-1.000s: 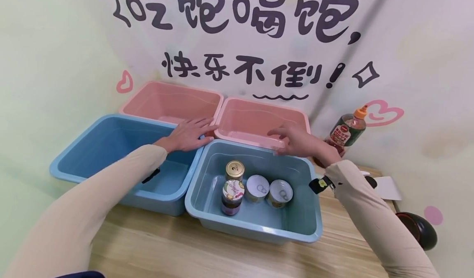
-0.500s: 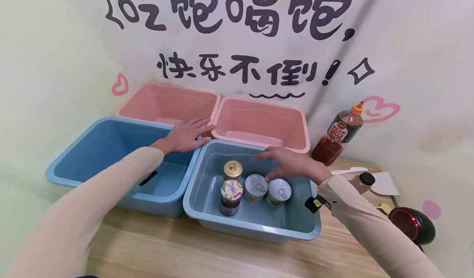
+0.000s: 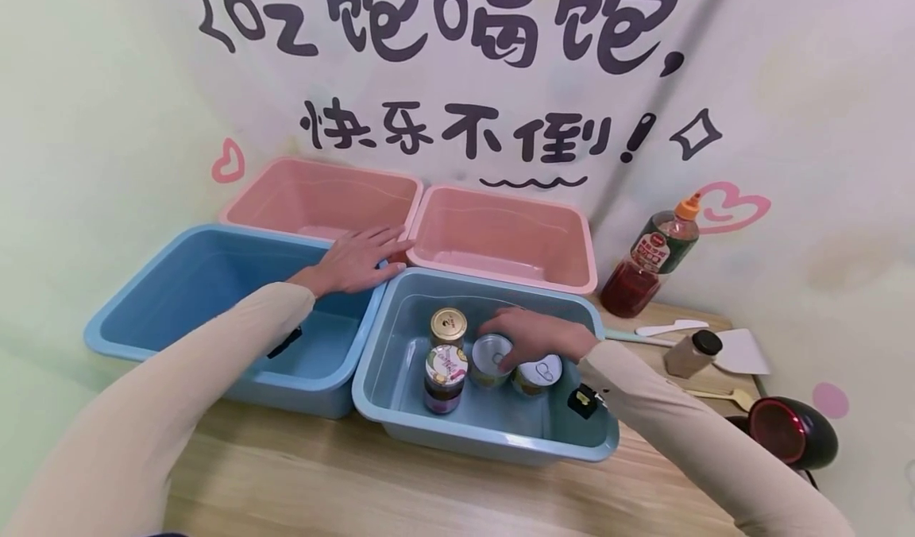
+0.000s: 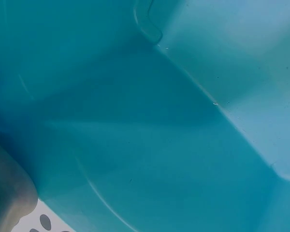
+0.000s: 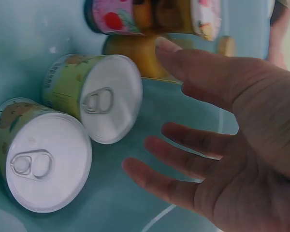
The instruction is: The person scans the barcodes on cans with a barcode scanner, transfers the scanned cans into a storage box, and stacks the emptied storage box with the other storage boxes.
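Blue bin point(image 3: 429, 434) rims around right hand point(image 3: 538, 335)

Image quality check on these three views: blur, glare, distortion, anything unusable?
Head: evenly lit and sharp, wide-angle bending at the edges, no harsh glare. Left wrist: only the blue bin interior with a teal cast, nothing else to read. Right wrist: the right hand is close and soft-focused; the pull-tab cans are sharper, lids bright but not blown out.
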The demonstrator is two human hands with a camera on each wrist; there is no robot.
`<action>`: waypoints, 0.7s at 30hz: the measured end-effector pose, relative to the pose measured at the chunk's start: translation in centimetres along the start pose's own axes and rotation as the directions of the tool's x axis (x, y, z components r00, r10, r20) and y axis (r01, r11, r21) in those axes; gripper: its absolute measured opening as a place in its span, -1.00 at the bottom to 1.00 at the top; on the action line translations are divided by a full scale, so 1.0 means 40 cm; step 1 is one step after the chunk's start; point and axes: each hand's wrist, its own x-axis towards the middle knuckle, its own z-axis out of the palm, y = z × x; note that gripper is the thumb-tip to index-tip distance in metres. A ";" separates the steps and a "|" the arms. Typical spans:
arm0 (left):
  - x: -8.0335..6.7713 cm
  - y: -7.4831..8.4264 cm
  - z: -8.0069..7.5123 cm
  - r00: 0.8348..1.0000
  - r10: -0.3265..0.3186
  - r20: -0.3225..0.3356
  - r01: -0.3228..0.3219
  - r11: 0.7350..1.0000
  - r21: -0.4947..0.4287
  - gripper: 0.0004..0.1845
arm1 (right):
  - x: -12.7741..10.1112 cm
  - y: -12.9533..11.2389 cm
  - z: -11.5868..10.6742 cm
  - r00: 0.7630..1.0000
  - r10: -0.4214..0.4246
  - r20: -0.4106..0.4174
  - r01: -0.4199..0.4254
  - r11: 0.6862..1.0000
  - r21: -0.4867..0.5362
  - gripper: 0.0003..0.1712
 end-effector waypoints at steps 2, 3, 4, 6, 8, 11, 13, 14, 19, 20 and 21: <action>0.000 -0.001 0.002 1.000 -0.002 0.004 0.002 1.000 -0.001 -0.32 | 0.013 0.000 0.013 1.000 0.026 0.012 -0.026 1.000 -0.009 -0.32; 0.000 0.000 0.002 1.000 -0.003 0.004 0.003 1.000 -0.002 -0.32 | 0.019 0.000 0.019 0.999 0.036 0.014 -0.036 0.999 -0.015 -0.31; 0.000 0.000 0.003 1.000 -0.002 0.005 0.002 1.000 -0.001 -0.32 | 0.024 0.000 0.024 0.999 0.043 0.016 -0.042 0.999 -0.021 -0.31; 0.001 0.000 0.004 1.000 0.002 0.005 -0.002 1.000 0.004 -0.32 | 0.034 -0.001 0.034 0.999 0.043 0.013 -0.043 0.998 -0.038 -0.32; 0.001 0.001 0.004 1.000 0.002 0.004 -0.002 1.000 0.005 -0.33 | 0.042 -0.001 0.041 0.999 0.041 0.003 -0.041 0.998 -0.052 -0.33; 0.002 0.000 0.003 1.000 -0.001 0.005 0.001 1.000 0.011 -0.33 | 0.054 -0.001 0.051 0.999 0.037 -0.011 -0.037 0.997 -0.063 -0.34; 0.002 0.001 0.004 1.000 -0.005 0.006 0.005 1.000 0.010 -0.33 | 0.059 -0.001 0.056 0.999 0.037 -0.013 -0.038 0.997 -0.063 -0.35; 0.002 0.001 0.003 1.000 -0.007 0.006 0.007 1.000 0.010 -0.33 | 0.062 -0.001 0.058 0.999 0.039 -0.011 -0.040 0.997 -0.062 -0.34; 0.001 0.002 0.002 1.000 -0.012 0.009 0.012 1.000 0.008 -0.32 | 0.070 0.000 0.073 0.998 0.056 -0.008 -0.057 0.996 -0.067 -0.34; 0.000 0.003 0.001 1.000 -0.013 0.009 0.013 1.000 0.006 -0.32 | 0.071 0.000 0.076 0.998 0.059 -0.009 -0.059 0.996 -0.066 -0.34; 0.001 0.002 0.002 1.000 -0.012 0.009 0.012 1.000 0.007 -0.32 | 0.073 0.001 0.080 0.998 0.061 -0.011 -0.061 0.996 -0.066 -0.34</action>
